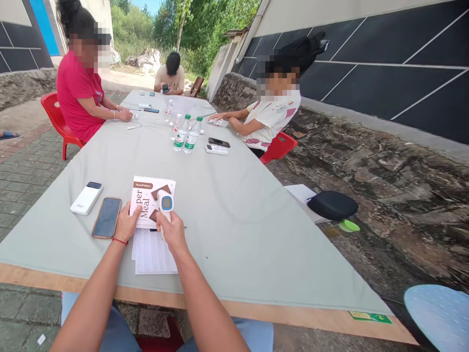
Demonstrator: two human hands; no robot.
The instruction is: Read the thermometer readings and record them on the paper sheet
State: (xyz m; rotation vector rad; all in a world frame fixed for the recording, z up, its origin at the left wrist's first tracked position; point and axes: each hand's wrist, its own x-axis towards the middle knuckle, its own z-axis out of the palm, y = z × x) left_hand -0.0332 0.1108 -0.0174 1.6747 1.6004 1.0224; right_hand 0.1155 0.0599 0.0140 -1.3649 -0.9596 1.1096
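Note:
My left hand [127, 222] grips the lower left edge of a white and brown box [147, 198] printed "NutriMotion", its thumb lying over the front. My right hand [173, 233] is closed round the handle of a white infrared thermometer [166, 202], whose small blue-edged screen faces me. The thermometer is in front of the right side of the box and hides part of it. Beneath the box, printed sheets [156, 256] lie on the table. A smartphone [106, 218] in an orange-brown case lies just left of my left hand, beside a white power bank [87, 198].
Water bottles [191, 137] stand mid-table on the grey cloth [249, 230], near a dark phone [219, 142] and a white device [216, 149]. People sit left, right and at the far end. A black case [332, 204] lies beyond the right edge; a light-blue stool [437, 318] is lower right.

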